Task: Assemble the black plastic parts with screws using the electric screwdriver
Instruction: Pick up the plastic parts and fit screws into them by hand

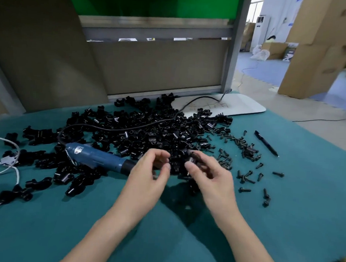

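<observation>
A big heap of black plastic parts (140, 127) covers the middle of the teal table mat (284, 216). Several black screws (246, 174) lie scattered to its right. The blue electric screwdriver (98, 157) lies on its side at the heap's front, tip pointing right toward my hands, its black cord (128, 126) running back over the heap. My right hand (209, 177) grips a black part (194, 158) between thumb and fingers. My left hand (152, 169) hovers just left of it with fingers curled; it is too blurred to tell if they pinch anything.
A black marker pen (266, 143) lies at the right of the mat. A white cord (8, 162) loops at the left edge. A white board (229, 105) sits at the back right, by a partition wall (151, 69). Cardboard boxes (320, 48) stand on the floor beyond.
</observation>
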Demonstrator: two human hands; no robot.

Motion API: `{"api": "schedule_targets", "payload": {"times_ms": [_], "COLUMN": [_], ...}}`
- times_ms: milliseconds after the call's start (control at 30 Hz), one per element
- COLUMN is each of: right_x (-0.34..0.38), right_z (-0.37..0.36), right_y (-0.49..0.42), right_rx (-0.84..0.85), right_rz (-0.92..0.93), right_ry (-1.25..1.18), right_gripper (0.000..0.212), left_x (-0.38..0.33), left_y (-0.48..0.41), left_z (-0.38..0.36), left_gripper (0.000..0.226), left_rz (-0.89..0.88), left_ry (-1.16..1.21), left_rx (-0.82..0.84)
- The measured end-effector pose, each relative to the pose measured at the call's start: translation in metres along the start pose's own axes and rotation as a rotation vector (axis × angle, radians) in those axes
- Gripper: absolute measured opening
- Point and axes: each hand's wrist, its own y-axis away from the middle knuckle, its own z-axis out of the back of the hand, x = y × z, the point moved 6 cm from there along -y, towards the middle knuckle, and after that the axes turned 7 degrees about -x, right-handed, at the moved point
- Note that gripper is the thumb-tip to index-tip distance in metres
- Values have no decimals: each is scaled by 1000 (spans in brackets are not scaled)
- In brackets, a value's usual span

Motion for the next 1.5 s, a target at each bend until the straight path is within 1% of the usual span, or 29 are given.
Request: {"api": "schedule_targets", "payload": {"times_ms": [67, 133, 200, 267, 300, 400, 500, 533, 633, 667, 700, 767, 833, 867, 933, 1033, 1133, 1200, 1267, 1333, 1400, 1500], "right_x": [-2, -8, -19, -28, -31, -36, -36, -35, -29, -26, -24, -25, -22, -20, -17, -15, -14, -14, -12, -11, -10, -7], "right_z": [30, 60, 79, 87, 89, 90, 88, 87, 83, 81, 77, 67, 47, 39, 27, 6, -19, -30, -37, -40, -40, -40], "right_y": [-10, -14, -11, -8, -8, -8, -8, -7, -10, -10, -12, -14, -14, -13, -11, -4, 12, 20, 25, 27, 27, 28], "right_rx": [-301, -579, -776, -873, -900, -911, -900, -888, -830, -793, -743, -613, -413, -334, -213, -11, 221, 316, 395, 410, 378, 358], "right_rz": [-63, -92, -156, -206, -213, -244, -266, -270, -281, -284, -293, -341, -413, -435, -468, -520, -552, -564, -554, -558, -563, -552], "right_ry": [-146, -180, -195, -192, -189, -173, -160, -159, -239, -258, -283, -392, -613, -679, -712, -649, -489, -414, -360, -342, -337, -321], "right_gripper": [17, 14, 9, 31, 36, 40, 39, 34, 11, 12, 13, 20, 41, 48, 52, 48, 41, 42, 36, 31, 28, 27], "left_x": [-16, -30, -38, -39, -36, -28, -27, -28, -34, -39, -44, -50, -42, -33, -11, 14, 31, 38, 40, 39, 40, 42], "left_y": [-19, -37, -53, -68, -74, -85, -90, -91, -90, -91, -92, -93, -84, -74, -48, -9, 17, 25, 28, 30, 32, 33], "left_z": [-29, -64, -99, -131, -145, -178, -198, -201, -205, -202, -195, -165, -116, -88, -35, 16, 27, 25, 23, 20, 18, 18], "left_gripper": [14, 20, 26, 29, 30, 27, 22, 22, 22, 20, 20, 23, 16, 13, 14, 18, 18, 17, 15, 15, 12, 14], "left_rz": [-76, -190, -284, -320, -323, -317, -313, -306, -291, -286, -287, -204, -103, -55, 59, 188, 253, 295, 296, 264, 242, 221], "left_ry": [-147, -333, -529, -680, -738, -874, -978, -994, -982, -919, -804, -458, -164, -53, 127, 310, 397, 464, 483, 462, 440, 411], "left_rx": [104, 217, 330, 430, 474, 570, 617, 625, 629, 596, 545, 394, 226, 150, 15, -104, -164, -195, -191, -141, -98, -80]}}
